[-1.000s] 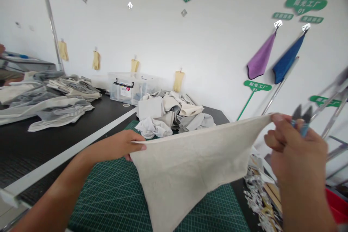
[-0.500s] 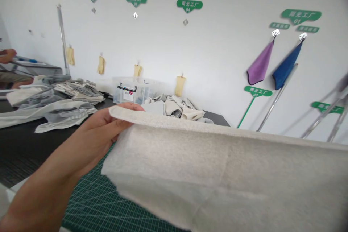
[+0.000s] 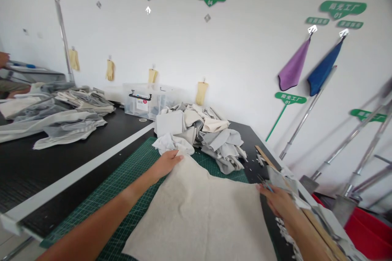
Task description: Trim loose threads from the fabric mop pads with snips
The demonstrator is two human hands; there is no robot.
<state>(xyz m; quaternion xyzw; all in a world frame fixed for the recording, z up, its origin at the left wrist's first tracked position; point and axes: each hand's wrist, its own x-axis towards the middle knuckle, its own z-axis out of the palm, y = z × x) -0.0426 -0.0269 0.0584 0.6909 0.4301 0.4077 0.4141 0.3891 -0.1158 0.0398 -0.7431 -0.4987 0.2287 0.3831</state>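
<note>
A beige terry cloth towel (image 3: 196,216) lies spread on the green cutting mat (image 3: 131,183), its far corner near the fabric pile. My left hand (image 3: 165,164) rests on that corner, fingers flat and not gripping. At the towel's right edge, my right hand (image 3: 274,200) holds small blue-handled thread snips (image 3: 267,186), their dark blades pointing up and left. Part of the snips is hidden by my fingers. A heap of grey and cream fabric pieces (image 3: 199,130) sits just beyond the towel, close to my left hand.
A black worktable (image 3: 251,138) holds a clear plastic box (image 3: 143,102) and folded grey-cream cloth stacks (image 3: 58,118). A co-worker's hand (image 3: 3,59) shows at far left. A wooden ruler (image 3: 266,157), white scraps, and a red bin (image 3: 370,232) lie right.
The towel has come down from the air and now lies flat on the mat. Both my hands have lowered with it, and my view has tilted down from the raised cloth.
</note>
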